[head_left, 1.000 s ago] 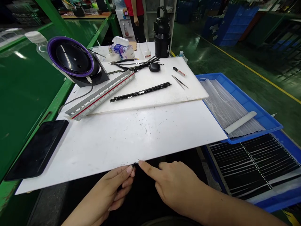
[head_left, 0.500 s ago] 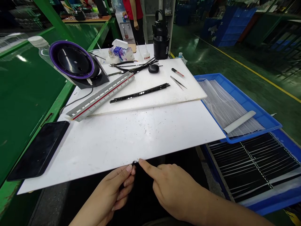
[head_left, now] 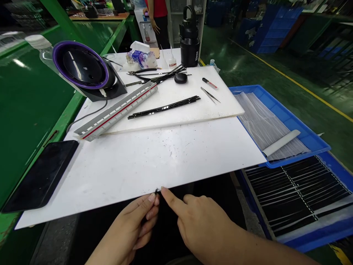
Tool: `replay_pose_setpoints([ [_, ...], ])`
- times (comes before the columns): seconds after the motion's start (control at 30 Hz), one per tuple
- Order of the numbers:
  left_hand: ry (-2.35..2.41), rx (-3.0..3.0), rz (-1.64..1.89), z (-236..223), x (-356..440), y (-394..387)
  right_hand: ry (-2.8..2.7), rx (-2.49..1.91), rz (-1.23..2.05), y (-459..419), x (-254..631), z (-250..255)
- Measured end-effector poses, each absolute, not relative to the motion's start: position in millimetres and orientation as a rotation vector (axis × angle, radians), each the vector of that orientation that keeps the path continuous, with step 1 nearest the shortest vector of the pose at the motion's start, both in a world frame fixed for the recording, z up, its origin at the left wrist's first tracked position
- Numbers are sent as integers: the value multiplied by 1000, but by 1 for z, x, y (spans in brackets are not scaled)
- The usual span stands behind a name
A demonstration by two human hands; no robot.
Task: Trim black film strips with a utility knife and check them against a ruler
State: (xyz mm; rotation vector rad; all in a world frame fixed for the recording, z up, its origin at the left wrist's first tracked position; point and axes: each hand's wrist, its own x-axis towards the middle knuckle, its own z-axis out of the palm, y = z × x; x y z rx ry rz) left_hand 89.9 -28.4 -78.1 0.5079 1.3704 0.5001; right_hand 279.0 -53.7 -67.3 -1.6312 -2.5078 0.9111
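Just below the front edge of the white table board [head_left: 132,162], my left hand [head_left: 134,221] pinches a small black strip piece [head_left: 157,191] between thumb and forefinger. Its other fingers curl beneath. My right hand [head_left: 202,221] has its forefinger stretched out, the fingertip at or very near the tip of that piece; whether it touches, I cannot tell. The right thumb and remaining fingers are folded under and mostly hidden. Black strips [head_left: 164,107] lie bundled on a white foam slab [head_left: 220,106], left of tweezers [head_left: 210,95].
A grey scale ruler [head_left: 116,112] leans over the slab's left edge. Behind it are a purple-rimmed fan [head_left: 81,66], pliers [head_left: 142,73] and a black bottle [head_left: 190,48]. A phone or tablet [head_left: 41,176] lies left. Blue trays [head_left: 317,145] stand right. Another person [head_left: 160,18] stands beyond.
The right forefinger has shifted slightly left, closer to the black piece. My left hand keeps its pinch. The whole view has moved slightly.
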Motion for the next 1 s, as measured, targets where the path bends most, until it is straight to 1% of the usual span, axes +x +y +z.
replay_pose_setpoints([
  [0.1,1339,498,497,-78,87,-27,-2564,-1675,805,-55,275,-68],
  [0.17,1315,483,485,-77,85,-25,-2550,-1691,800,-55,275,-68],
  [0.33,1260,431,469,-76,80,-25,-2326,-1562,1045,-53,287,-63],
  [0.43,1196,404,461,-74,81,-28,-2196,-1490,1112,-55,295,-62],
  [0.6,1112,361,485,-66,79,-34,-1902,-1307,1252,-72,306,-77],
  [0.67,1061,346,501,-62,79,-36,-1699,-1330,1351,-83,310,-88],
  [0.8,969,346,516,-55,81,-36,-1176,-1467,1684,-102,313,-109],
  [0.87,972,366,515,-53,84,-35,-981,-1487,1787,-106,312,-118],
  [0.93,1002,411,502,-53,86,-33,-910,-1500,1825,-107,310,-120],
  [1.0,1059,483,498,-55,88,-33,-1000,-1521,1814,-104,309,-116],
])
